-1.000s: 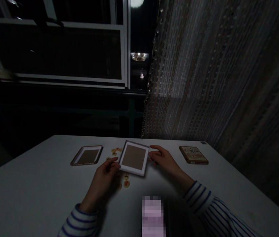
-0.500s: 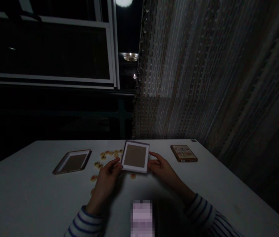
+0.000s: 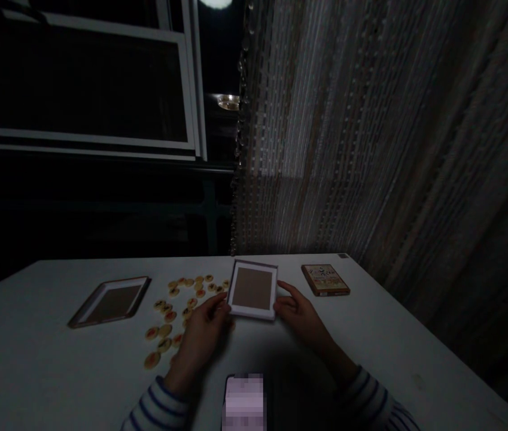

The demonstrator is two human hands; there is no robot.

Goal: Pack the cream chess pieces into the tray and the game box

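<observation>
Between my hands, above the table, is a shallow box tray (image 3: pixel 254 288) with white sides and a brown bottom, its inside facing me. My left hand (image 3: pixel 209 326) grips its left edge between thumb and fingers. My right hand (image 3: pixel 297 311) pinches the right edge. To the left of the tray, several round Chinese chess pieces (image 3: pixel 164 330) lie scattered, with red or dark markings. My left hand and the tray hide some of them.
A second shallow box part (image 3: pixel 114 301) lies at the left of the white table (image 3: pixel 38 353). A closed printed box (image 3: pixel 325 279) sits at the right. A lit phone (image 3: pixel 245 401) is at the near edge. A string curtain (image 3: pixel 307 131) hangs behind.
The view has shifted, so the table things appear further left and more chess pieces show beside my left hand. Both hands still hold the tray.
</observation>
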